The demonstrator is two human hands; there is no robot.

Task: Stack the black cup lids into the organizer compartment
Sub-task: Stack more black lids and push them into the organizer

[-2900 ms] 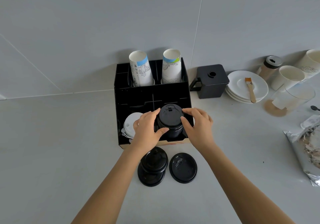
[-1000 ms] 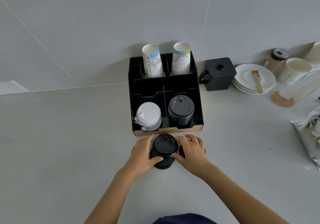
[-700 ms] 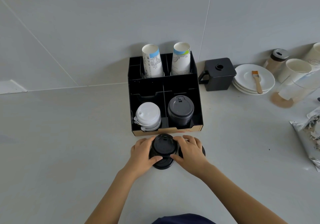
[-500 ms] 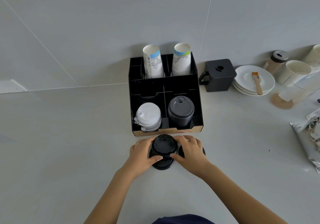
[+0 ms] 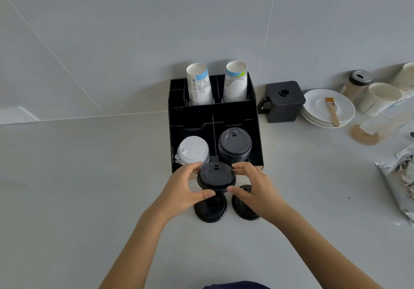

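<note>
Wall (image 5: 139, 26): pale grey panels fill the upper half of the frame, smooth and matte.
Seams: one thin line runs diagonally from the upper left toward the centre; another runs nearly upright right of centre.
Worktop (image 5: 74, 199): light grey, plain, fills the lower half and meets the wall along a thin line at mid-height on the left.
Plate (image 5: 16, 115): flat white fitting at the far left edge, at the wall's foot.
Light: soft, even, with faint shadows on the wall.
</note>
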